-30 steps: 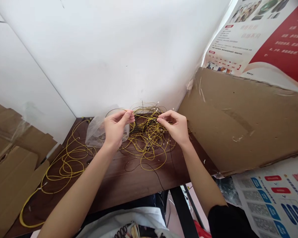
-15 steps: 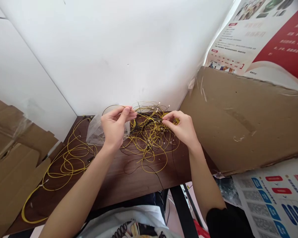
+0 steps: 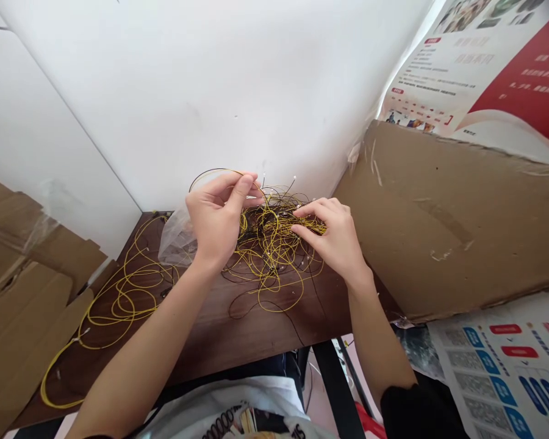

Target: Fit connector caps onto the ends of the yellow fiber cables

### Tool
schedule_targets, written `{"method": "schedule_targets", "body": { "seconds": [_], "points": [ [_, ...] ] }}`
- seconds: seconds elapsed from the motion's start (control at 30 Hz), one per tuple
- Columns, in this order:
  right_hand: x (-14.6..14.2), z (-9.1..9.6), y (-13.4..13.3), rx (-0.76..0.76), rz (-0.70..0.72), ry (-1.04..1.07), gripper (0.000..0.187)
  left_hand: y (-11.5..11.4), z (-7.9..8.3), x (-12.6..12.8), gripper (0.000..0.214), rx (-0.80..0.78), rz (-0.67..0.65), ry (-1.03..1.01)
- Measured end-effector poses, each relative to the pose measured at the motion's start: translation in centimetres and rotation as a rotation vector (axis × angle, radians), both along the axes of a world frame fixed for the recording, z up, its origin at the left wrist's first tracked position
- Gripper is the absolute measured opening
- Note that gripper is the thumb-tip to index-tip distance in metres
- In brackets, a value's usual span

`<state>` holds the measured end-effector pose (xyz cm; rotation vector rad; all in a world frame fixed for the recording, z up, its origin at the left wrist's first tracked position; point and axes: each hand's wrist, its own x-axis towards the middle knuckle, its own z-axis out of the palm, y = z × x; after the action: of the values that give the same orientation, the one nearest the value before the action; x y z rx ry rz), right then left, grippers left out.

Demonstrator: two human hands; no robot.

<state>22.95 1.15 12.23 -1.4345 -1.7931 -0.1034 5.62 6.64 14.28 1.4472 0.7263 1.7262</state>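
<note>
Yellow and black thin wires form a tangled heap (image 3: 274,250) at the far edge of a dark wooden table (image 3: 238,341), against a white wall. The left hand (image 3: 219,219) is raised above the heap, thumb and fingers pinched shut on a thin strand (image 3: 210,175) — it arcs up and back to the left. The right hand (image 3: 336,238) rests on the heap's right side, fingers loosely curled and touching the wires — whether they grip any is unclear. A second yellow coil (image 3: 123,299) lies to the left, beside a clear plastic bag (image 3: 176,235).
</note>
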Motion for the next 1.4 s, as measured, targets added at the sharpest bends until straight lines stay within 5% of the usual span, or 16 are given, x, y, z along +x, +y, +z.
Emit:
{"method": "schedule_targets", "body": {
  "seconds": [0.2, 0.57, 0.77, 1.03, 1.4],
  "points": [
    [-0.8, -0.5, 1.6, -0.007, 0.096, 0.193, 0.006, 0.0, -1.0, -0.2, 0.014, -0.030, -0.054, 0.008],
    [-0.4, -3.1, 4.2, -0.294, 0.243, 0.462, 0.008, -0.8, -7.7, -0.8, 0.021, -0.285, -0.131, 0.024],
    [2.4, -3.9, 3.2, -0.435, 0.185, 0.195, 0.026, 0.1, -8.0, -0.9, 0.026, -0.431, -0.168, -0.031],
    [2.1, -4.9, 2.3, -0.521, 0.221, 0.009, 0.017, 0.0, -8.3, -0.6, 0.024, -0.591, -0.300, -0.183],
    [1.7, -6.4, 3.0, -0.436, 0.278, 0.205, 0.024, -0.1, -9.0, 0.0, 0.036, -0.356, -0.360, 0.134]
  ]
}}
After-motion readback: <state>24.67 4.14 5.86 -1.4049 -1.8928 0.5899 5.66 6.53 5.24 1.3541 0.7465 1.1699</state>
